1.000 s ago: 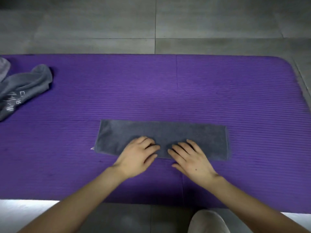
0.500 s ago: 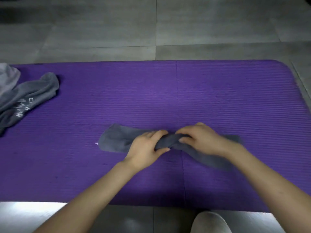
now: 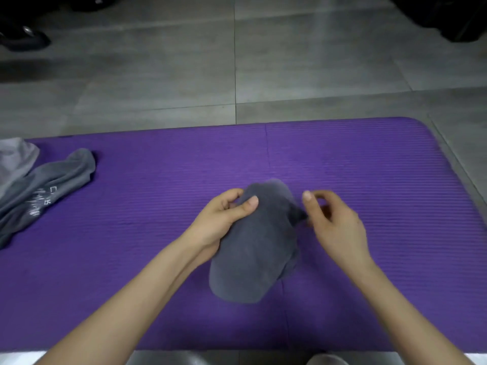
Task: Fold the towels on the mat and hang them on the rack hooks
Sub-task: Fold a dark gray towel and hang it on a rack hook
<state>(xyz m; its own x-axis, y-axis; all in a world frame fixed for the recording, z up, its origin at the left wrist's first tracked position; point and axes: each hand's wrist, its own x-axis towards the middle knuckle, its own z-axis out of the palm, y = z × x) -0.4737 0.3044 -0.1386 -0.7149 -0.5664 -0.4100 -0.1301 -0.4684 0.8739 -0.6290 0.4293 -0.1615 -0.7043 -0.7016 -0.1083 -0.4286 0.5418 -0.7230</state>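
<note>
One dark towel [image 3: 258,248] looks folded and hangs bunched over the middle of the mat [image 3: 369,167]. The left hand [image 3: 224,219] grips its top, thumb over the fold. The right hand [image 3: 334,222] curls its fingers at the towel's right corner; whether they pinch cloth cannot be told. Hanging is probably next, yet no rack shows. A crumpled second towel [image 3: 52,185] and a pale cloth [image 3: 15,156] lie unfolded at the mat's left edge. Grey tiled floor [image 3: 184,75] surrounds the mat.

Both forearms reach forward; the left hand [image 3: 224,219] pinches the towel [image 3: 258,246], the right hand [image 3: 337,225] curls, blurred, beside it.
</note>
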